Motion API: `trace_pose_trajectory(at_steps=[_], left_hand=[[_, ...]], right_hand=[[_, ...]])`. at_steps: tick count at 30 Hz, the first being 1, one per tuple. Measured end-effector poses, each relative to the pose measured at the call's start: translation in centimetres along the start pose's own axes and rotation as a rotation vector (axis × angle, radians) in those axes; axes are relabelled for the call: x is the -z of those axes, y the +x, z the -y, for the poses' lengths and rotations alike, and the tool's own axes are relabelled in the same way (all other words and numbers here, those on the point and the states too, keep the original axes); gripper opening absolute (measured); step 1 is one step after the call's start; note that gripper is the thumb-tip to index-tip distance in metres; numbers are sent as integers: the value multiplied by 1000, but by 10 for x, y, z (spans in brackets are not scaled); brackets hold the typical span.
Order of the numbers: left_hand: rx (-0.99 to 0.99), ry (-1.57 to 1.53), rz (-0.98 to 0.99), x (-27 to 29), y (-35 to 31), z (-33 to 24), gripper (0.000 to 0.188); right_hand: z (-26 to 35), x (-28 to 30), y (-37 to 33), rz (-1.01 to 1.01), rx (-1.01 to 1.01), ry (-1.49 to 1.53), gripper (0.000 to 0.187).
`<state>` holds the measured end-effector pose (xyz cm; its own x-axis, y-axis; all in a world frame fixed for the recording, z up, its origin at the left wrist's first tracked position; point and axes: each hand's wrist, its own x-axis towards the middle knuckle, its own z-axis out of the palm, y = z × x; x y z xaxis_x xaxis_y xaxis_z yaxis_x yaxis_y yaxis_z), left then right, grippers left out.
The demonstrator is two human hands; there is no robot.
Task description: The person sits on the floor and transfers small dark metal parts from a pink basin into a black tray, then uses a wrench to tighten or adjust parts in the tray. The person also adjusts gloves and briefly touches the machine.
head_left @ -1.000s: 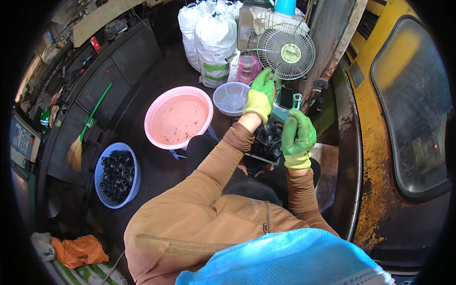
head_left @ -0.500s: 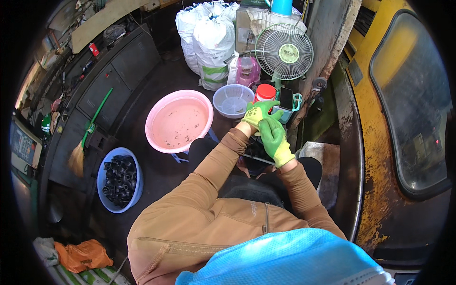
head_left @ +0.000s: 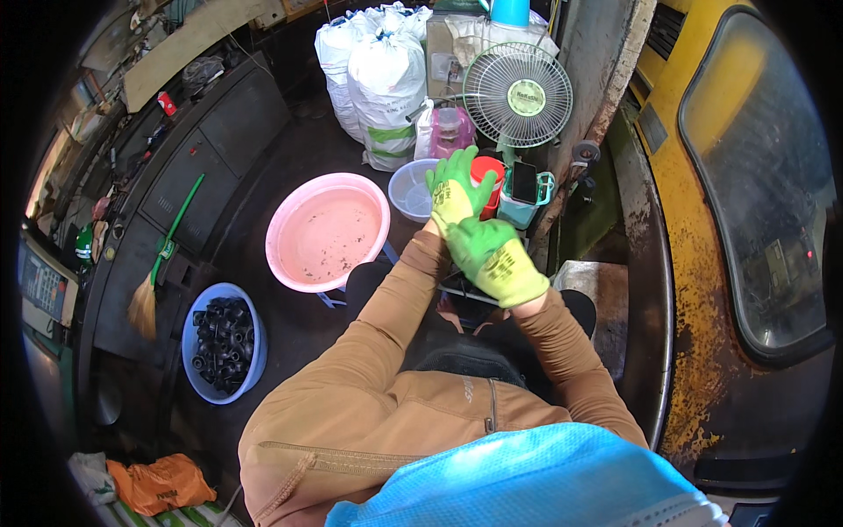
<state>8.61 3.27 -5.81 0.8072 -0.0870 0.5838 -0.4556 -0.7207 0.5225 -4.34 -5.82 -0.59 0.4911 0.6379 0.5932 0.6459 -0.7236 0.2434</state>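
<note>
Near the red container (head_left: 486, 169), it's the left hand (head_left: 457, 191), fingers fanned apart inside its green-and-yellow glove (head_left: 452, 199), while the gloved right hand (head_left: 494, 261), back uppermost, meets that glove's cuff (head_left: 446, 213), its fingertips hidden, so whether they're clamped on it I cannot tell!

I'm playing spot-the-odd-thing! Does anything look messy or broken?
Yes. On the right, the yellow machine looks damaged: its paint is worn away in dark, rusty-looking patches. Also, dark specks dot the inside of the pink basin, so it looks dirty.
</note>
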Motion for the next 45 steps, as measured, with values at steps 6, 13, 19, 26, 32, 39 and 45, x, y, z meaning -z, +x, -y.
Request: trace_pose_trajectory(at_steps=[6, 13, 19, 26, 32, 39, 45], left_hand=[[532, -1809, -100, 58, 33, -8, 42], [123, -2650, 454, 97, -13, -74, 49], [-21, -2424, 847, 92, -67, -78, 50], [-307, -2386, 1148, 63, -98, -69, 59], [-331, -2306, 1236, 58, -104, -65, 57], [79, -2400, 1108, 16, -87, 42, 56], [741, -2428, 890, -65, -124, 107, 55]], right_hand=[[8, 4, -10, -514, -193, 633, 25], [10, -35, -39, 15, -928, 1871, 43], [30, -30, -63, 119, -870, 1875, 29], [32, 7, -70, 179, -870, 2050, 33], [23, -57, -70, 452, -820, 1565, 31], [-51, 98, -133, -478, -1041, 428, 34], [7, 304, -161, -1064, -603, -751, 44]])
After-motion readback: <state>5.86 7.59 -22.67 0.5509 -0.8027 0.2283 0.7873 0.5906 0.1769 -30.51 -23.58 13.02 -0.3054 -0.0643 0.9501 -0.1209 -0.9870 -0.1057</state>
